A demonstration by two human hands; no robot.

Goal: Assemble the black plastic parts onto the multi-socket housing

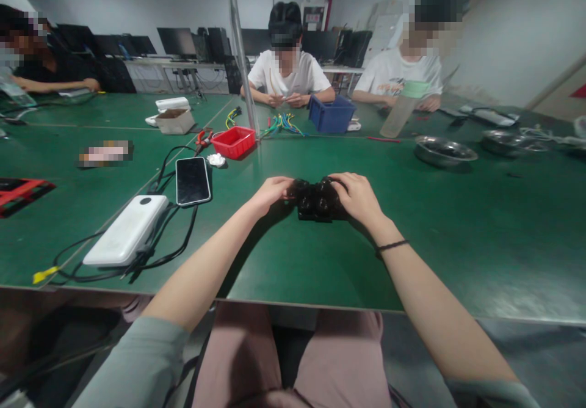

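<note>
A black lumpy block made of several rounded parts [315, 200] rests on the green table [320, 261] in front of me. My left hand [271, 189] pinches its left end with curled fingers. My right hand [357, 197] wraps over its right side, fingers closed on top. Both forearms reach in from the near table edge. A black band circles my right wrist [391, 246].
To the left lie a black phone [193, 179], a white power bank [127, 229] with black cables, a red tray [234, 142] and a cardboard box [174, 121]. A blue bin [331, 114], coloured wires [281, 123] and metal bowls [445, 151] sit farther off. Three people sit across the table.
</note>
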